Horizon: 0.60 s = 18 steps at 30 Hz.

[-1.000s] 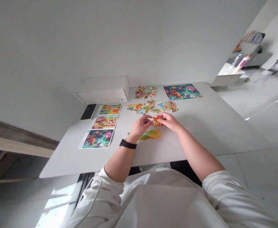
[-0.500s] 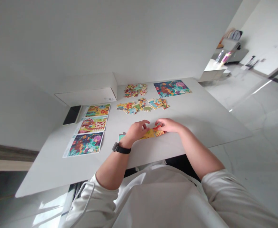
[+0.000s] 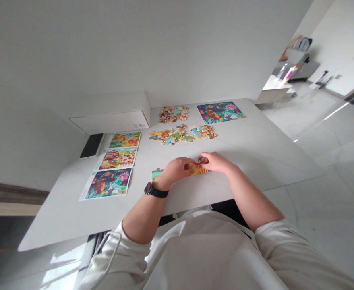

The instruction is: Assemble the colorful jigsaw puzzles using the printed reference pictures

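A joined strip of jigsaw puzzle (image 3: pixel 198 169), mostly yellow, lies near the front edge of the table, its left end turquoise. My right hand (image 3: pixel 212 162) pinches a reddish puzzle piece (image 3: pixel 201 162) at the strip's upper right edge. Over the middle of the strip, my left hand (image 3: pixel 177 170) has its curled fingers on the same reddish piece from the left and covers part of the strip. Beyond the hands lie loose puzzle pieces (image 3: pixel 188 135) in a spread group.
A heap of pieces (image 3: pixel 173 114) sits farther back, beside a finished-looking dark puzzle picture (image 3: pixel 221 112). Three printed picture sheets (image 3: pixel 116 158) lie at left, near a tablet-like dark device (image 3: pixel 92 146) and a white box (image 3: pixel 113 121). The table (image 3: pixel 74 217) meets a wall.
My left hand has shifted right, its fingers closing in on the reddish piece at the strip. My right hand stays at that piece, nearly unmoved.
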Tool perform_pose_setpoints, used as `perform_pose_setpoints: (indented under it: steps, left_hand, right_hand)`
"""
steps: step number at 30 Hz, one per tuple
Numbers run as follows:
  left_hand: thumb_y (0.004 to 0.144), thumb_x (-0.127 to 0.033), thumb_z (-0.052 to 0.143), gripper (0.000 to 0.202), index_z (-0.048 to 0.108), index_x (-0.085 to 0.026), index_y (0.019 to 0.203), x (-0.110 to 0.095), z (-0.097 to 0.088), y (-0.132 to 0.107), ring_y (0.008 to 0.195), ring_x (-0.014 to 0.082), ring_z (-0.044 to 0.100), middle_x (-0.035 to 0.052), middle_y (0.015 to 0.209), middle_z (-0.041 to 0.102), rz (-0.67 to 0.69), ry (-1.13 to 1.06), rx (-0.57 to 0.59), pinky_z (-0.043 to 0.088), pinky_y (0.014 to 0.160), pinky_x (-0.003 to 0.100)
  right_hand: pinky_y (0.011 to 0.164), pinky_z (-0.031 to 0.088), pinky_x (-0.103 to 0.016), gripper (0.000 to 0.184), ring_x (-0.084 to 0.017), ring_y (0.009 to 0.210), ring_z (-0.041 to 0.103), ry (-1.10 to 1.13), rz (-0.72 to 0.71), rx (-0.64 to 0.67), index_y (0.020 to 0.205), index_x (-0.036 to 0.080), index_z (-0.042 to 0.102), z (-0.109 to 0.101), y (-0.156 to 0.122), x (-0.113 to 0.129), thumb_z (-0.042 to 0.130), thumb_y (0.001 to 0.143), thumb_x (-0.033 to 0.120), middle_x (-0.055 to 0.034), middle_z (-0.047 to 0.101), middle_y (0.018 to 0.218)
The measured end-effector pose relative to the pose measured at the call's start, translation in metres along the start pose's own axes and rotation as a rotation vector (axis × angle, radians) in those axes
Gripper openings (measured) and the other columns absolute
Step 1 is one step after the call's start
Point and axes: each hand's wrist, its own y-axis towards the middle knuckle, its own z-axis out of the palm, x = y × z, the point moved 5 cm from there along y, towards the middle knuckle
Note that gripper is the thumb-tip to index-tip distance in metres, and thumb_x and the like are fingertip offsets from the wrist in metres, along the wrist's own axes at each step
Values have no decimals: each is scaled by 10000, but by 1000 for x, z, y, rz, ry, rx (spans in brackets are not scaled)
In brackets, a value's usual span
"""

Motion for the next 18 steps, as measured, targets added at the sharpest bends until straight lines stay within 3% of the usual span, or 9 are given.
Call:
perform_pose_setpoints:
  steps: [10, 18]
  left_hand:
    - [969, -344, 746, 420, 804, -365, 1385, -6, -1, -2, 936, 232, 714, 61, 1075, 762, -24, 118, 84, 499, 806, 292]
    - [968, -349, 770, 372, 823, -357, 1336, 11, -10, -8, 956, 237, 730, 53, 1068, 788, -69, 190, 101, 500, 809, 290]
  right_hand:
    - [698, 418, -268, 318, -199, 842, 731, -153, -37, 1, 1307, 265, 729, 0, -3, 3, 735, 991, 305, -37, 835, 1018]
    - [742, 449, -295, 385, -255, 989, 772, -251, -104, 1, 1388, 265, 686, 14, 8, 18, 698, 1011, 346, -72, 847, 1136]
